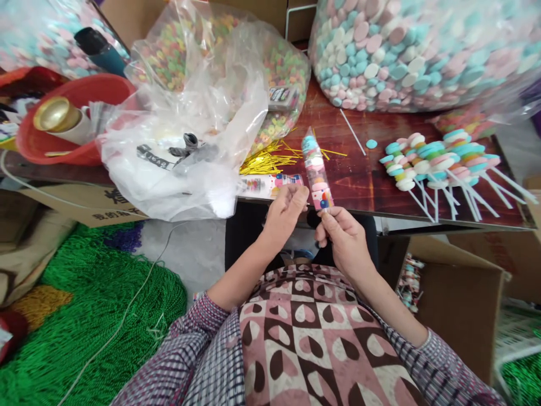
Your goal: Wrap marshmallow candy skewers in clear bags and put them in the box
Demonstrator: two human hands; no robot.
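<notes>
Pinched at its near end by fingers of the right hand (345, 239), the wrapped candy stick (314, 164) ran far, slightly left; the left hand (284, 217) (just beside) curled, its hold unclear.

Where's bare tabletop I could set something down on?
On the table, the front strip between the wrapped candy in the right hand and the candy skewers looks bare. Left of the candy is crowded: gold ties, plastic bag, red basin.

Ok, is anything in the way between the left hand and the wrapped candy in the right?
Nothing visible. The left hand is just beside the wrapped candy, whose lower end the right hand pinches; the gold strips lie beyond, outside that gap.
</notes>
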